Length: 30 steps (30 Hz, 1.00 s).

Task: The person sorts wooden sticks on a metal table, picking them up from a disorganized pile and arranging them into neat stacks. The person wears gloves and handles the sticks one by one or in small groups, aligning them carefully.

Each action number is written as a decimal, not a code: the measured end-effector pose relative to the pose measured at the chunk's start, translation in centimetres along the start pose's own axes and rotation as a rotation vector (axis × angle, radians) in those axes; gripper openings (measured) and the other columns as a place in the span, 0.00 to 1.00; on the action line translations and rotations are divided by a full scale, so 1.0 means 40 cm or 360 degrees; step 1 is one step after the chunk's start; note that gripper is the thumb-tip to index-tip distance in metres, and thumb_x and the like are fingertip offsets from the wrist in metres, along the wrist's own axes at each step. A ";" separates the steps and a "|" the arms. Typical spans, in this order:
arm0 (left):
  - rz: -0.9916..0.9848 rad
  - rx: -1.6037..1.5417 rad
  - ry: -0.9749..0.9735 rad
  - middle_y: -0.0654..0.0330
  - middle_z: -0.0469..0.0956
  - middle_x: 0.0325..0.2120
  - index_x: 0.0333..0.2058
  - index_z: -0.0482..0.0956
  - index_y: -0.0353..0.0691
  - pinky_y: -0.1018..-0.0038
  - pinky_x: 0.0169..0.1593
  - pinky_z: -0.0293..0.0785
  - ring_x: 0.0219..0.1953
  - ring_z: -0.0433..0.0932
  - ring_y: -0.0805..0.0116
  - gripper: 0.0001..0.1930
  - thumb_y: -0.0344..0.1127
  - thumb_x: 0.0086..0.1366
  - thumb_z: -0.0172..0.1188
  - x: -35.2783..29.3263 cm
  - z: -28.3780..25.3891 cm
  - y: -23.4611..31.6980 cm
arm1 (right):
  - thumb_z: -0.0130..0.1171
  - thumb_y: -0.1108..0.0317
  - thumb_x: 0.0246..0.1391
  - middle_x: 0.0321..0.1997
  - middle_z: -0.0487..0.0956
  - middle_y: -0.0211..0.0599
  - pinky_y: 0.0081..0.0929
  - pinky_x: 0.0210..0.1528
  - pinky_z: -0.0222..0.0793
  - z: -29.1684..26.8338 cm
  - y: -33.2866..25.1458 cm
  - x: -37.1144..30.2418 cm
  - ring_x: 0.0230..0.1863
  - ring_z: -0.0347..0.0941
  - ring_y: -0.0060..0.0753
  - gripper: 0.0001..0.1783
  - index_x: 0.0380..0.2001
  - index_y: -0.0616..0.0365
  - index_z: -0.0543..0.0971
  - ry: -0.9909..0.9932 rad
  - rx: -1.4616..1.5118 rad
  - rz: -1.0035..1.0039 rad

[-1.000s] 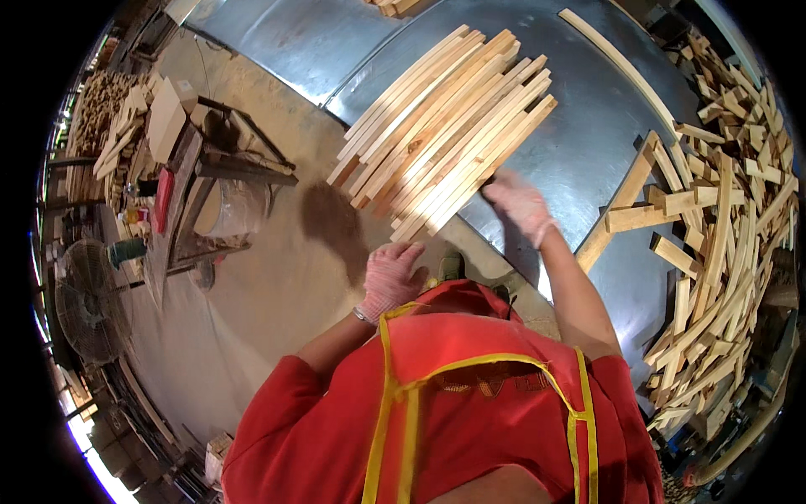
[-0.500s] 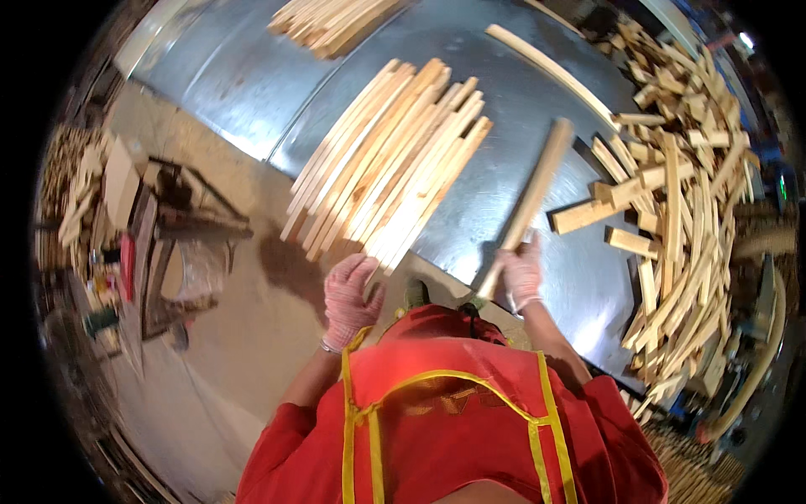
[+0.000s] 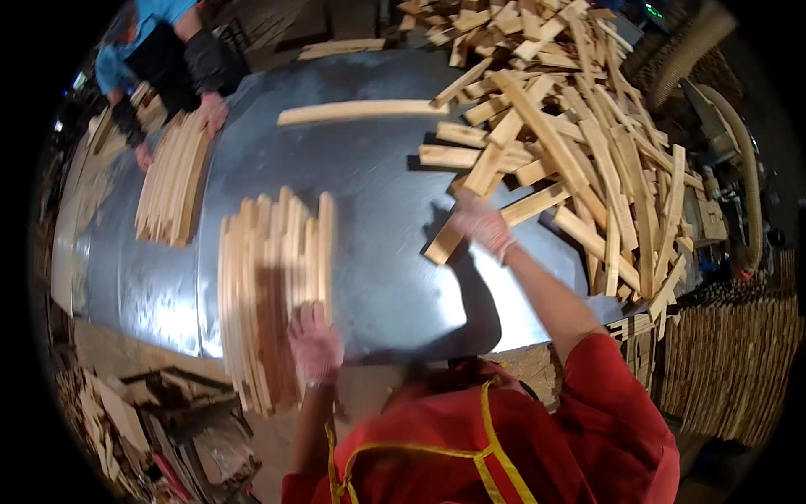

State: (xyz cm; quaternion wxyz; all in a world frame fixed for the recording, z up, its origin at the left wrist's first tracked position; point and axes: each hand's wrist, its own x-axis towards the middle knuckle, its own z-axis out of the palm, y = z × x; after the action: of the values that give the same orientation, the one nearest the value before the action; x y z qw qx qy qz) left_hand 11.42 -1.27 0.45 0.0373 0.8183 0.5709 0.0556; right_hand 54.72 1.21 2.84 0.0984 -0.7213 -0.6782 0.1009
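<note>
My left hand (image 3: 316, 344), in a pale pinkish glove, is at the near end of a wooden strip (image 3: 325, 244) along the right side of a row of strips (image 3: 248, 286). Its fingers bend over that end, somewhat blurred. The row lies side by side on the metal table (image 3: 378, 218), its near ends sticking out past the front edge. My right hand (image 3: 481, 223), gloved alike, reaches to the pile's near left and closes round a wooden piece (image 3: 443, 245). The far part of this piece lies against other pieces.
A heap of loose wood pieces (image 3: 579, 151) covers the table's right end. One long strip (image 3: 361, 111) lies across the far side. At far left another person's hands (image 3: 213, 113) hold a second bundle of strips (image 3: 172, 185). Stacked wood (image 3: 730, 365) stands at right.
My view has turned toward the right. My right hand has let go of the long strip and moved to a piece at the heap. My left hand now touches the row's right side.
</note>
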 end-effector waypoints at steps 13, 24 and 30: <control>0.0052 -0.0080 0.0185 0.56 0.73 0.58 0.59 0.75 0.46 0.49 0.66 0.66 0.66 0.69 0.49 0.30 0.32 0.55 0.64 -0.012 -0.031 -0.016 | 0.68 0.63 0.58 0.54 0.84 0.49 0.43 0.59 0.73 -0.222 0.319 -0.040 0.55 0.81 0.48 0.28 0.60 0.59 0.75 0.0240 0.0520 0.0873; 0.0019 -0.0079 0.0190 0.58 0.71 0.59 0.58 0.75 0.48 0.55 0.67 0.65 0.66 0.67 0.53 0.28 0.34 0.55 0.62 -0.019 -0.012 -0.023 | 0.70 0.62 0.51 0.65 0.77 0.57 0.38 0.63 0.72 0.078 0.016 -0.180 0.62 0.76 0.46 0.46 0.71 0.66 0.67 0.0202 0.1240 0.0404; -0.0037 -0.0319 0.0269 0.56 0.71 0.59 0.57 0.77 0.46 0.55 0.67 0.64 0.65 0.67 0.53 0.25 0.40 0.60 0.64 -0.112 -0.023 -0.066 | 0.65 0.53 0.57 0.50 0.84 0.62 0.44 0.57 0.76 0.185 -0.485 -0.273 0.51 0.82 0.58 0.38 0.64 0.68 0.72 -0.0521 0.0920 0.0420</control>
State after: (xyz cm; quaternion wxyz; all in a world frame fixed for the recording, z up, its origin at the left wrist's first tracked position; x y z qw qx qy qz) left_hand 7.30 -4.55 0.83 0.0713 0.7961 0.5731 0.1808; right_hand 33.43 -8.47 1.27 0.1746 -0.7193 -0.5294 0.4146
